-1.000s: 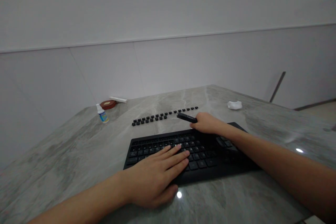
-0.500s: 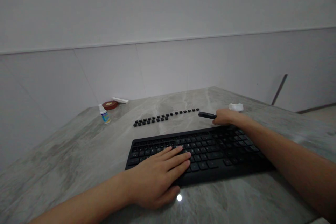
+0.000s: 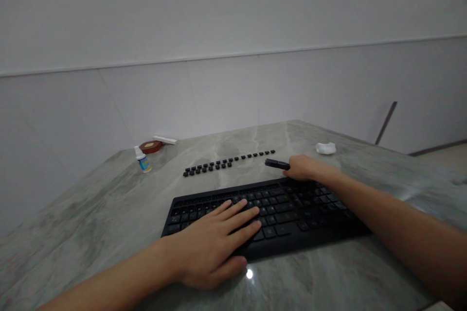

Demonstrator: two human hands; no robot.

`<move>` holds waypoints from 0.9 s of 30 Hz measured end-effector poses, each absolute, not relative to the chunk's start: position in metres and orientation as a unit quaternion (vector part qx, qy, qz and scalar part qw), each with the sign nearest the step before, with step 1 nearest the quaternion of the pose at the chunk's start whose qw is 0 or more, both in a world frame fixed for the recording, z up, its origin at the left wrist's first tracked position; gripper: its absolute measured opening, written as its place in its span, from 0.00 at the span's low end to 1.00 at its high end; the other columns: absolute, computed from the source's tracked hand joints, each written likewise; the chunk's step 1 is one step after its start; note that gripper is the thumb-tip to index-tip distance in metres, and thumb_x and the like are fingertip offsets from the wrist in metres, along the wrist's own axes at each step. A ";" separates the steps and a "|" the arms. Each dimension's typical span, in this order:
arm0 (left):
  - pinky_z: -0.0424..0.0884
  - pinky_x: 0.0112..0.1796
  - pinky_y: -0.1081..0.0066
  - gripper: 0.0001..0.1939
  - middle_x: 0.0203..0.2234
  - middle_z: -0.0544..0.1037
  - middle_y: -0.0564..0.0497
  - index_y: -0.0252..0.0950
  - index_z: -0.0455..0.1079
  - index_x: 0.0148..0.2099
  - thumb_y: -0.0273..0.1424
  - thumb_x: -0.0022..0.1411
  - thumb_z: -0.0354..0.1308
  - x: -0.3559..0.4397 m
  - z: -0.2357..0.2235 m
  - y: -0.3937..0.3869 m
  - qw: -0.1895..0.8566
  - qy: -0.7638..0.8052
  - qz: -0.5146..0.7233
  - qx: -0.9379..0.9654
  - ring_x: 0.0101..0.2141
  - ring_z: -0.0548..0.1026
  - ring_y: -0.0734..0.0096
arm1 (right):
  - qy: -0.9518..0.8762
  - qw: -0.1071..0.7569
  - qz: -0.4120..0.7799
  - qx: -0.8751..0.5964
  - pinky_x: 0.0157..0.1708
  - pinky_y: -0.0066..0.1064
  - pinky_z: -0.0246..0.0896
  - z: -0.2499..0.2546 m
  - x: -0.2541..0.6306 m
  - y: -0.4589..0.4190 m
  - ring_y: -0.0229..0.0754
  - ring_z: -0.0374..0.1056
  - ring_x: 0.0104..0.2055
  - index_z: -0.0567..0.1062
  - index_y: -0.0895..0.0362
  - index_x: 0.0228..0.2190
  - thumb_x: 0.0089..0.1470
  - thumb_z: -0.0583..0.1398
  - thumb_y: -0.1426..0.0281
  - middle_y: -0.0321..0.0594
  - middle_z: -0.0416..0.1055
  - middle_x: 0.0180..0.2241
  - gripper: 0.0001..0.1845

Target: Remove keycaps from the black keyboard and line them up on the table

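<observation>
A black keyboard (image 3: pixel 292 233) lies on the marble-look table, with some keycaps off near its upper left. My left hand (image 3: pixel 215 243) rests flat across its left half, fingers spread, the thumb over the front edge. Above the keyboard's far edge, my right hand (image 3: pixel 301 167) is closed around a slim black brush (image 3: pixel 276 164), whose head points left. Beyond the keyboard, small black keycaps (image 3: pixel 223 161) stand in two rows, the back one longer.
At the far left stand a small white spray bottle (image 3: pixel 143 159) with a blue label, a reddish-brown round case (image 3: pixel 151 146) and a white strip (image 3: pixel 165 140). A crumpled white wipe (image 3: pixel 326 148) lies beyond my right hand. A pale wall (image 3: pixel 226 92) backs the table.
The keyboard has shifted slightly left, with my left hand still lying on it. My right hand has moved left and a little lower with the brush.
</observation>
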State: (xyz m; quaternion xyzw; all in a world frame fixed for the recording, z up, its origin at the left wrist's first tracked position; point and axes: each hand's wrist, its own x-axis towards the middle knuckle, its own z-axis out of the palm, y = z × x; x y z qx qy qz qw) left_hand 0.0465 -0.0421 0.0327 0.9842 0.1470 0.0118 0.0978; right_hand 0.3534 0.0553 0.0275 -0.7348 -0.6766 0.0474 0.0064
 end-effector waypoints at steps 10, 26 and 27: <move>0.39 0.62 0.45 0.36 0.67 0.38 0.44 0.38 0.34 0.70 0.44 0.69 0.45 0.050 0.039 -0.040 0.120 0.154 -0.041 0.980 0.65 0.36 0.49 | -0.772 0.237 0.052 -0.587 0.29 0.27 0.55 0.036 0.300 0.033 0.41 0.69 0.30 0.76 0.60 0.26 0.57 0.53 0.63 0.42 0.73 0.26 0.17; 0.70 0.27 0.74 0.12 0.24 0.75 0.48 0.30 0.71 0.27 0.35 0.56 0.60 0.047 0.011 0.003 0.590 0.385 0.435 0.561 0.28 0.74 0.71 | -0.879 0.219 0.091 -0.414 0.28 0.26 0.49 0.012 0.271 0.012 0.36 0.62 0.28 0.72 0.58 0.29 0.51 0.60 0.73 0.36 0.70 0.25 0.01; 0.70 0.27 0.75 0.12 0.25 0.75 0.49 0.30 0.71 0.27 0.35 0.56 0.60 0.048 0.011 0.002 0.577 0.388 0.425 0.580 0.28 0.73 0.72 | -0.883 0.214 0.087 -0.409 0.29 0.26 0.49 0.012 0.271 0.011 0.37 0.63 0.28 0.73 0.58 0.29 0.50 0.60 0.74 0.37 0.71 0.26 0.01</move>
